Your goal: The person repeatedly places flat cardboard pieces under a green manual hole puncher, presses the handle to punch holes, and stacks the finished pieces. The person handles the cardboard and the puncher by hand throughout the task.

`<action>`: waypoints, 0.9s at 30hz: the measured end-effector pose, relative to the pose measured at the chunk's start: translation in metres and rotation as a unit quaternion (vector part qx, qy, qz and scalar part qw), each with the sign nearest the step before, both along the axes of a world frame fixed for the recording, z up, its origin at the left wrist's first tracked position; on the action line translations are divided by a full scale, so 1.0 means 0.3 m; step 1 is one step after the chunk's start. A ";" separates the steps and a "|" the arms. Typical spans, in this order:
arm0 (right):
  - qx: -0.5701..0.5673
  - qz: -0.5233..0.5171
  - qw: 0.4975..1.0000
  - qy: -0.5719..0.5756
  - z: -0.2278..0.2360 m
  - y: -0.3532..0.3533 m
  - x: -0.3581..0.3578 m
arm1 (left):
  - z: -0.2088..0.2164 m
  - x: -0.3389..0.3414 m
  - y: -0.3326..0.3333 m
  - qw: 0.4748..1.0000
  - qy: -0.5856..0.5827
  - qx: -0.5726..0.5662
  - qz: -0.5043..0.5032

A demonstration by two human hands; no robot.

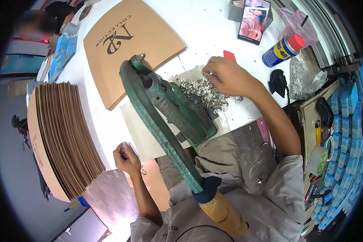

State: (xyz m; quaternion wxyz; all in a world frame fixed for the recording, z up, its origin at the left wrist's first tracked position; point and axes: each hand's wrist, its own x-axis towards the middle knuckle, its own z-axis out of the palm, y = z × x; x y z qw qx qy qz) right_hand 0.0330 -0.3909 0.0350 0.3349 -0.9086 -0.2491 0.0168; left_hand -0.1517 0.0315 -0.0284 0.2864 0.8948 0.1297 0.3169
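Observation:
My right hand (231, 76) is over the far edge of a pile of small silvery metal eyelets (207, 92), its fingers closed in a pinch among them. Exactly how many it grips is hidden. Beside the pile stands a green metal hand press (169, 107), its long lever reaching toward me and ending in a yellow wrapped handle (222, 211). My left hand (127, 158) rests near the table's front edge, left of the press, fingers curled together. Anything inside them is too small to tell. A greyish board (139, 133) lies beneath the press.
Flat brown paper bags (129, 36) lie behind the press, and a tall stack of them (64, 137) stands left. Toward the right are a phone (254, 20), a blue spray can (279, 52), a black cloth-like item (278, 82) and a clear bag of eyelets (304, 78).

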 end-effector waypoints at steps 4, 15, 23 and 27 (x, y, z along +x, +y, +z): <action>0.141 -0.105 0.980 0.093 0.060 -0.049 0.002 | 0.007 -0.002 -0.002 1.000 0.018 -0.003 0.011; -0.078 -0.193 0.958 -0.198 -0.062 0.081 0.079 | 0.023 0.011 -0.029 0.999 -0.016 0.037 0.004; -0.125 -0.191 0.969 -0.095 -0.063 0.118 0.036 | 0.023 0.000 0.005 0.997 -0.032 -0.055 -0.042; 0.050 -0.155 0.985 -0.051 -0.027 0.128 -0.023 | 0.049 -0.019 0.037 0.993 0.028 -0.093 -0.073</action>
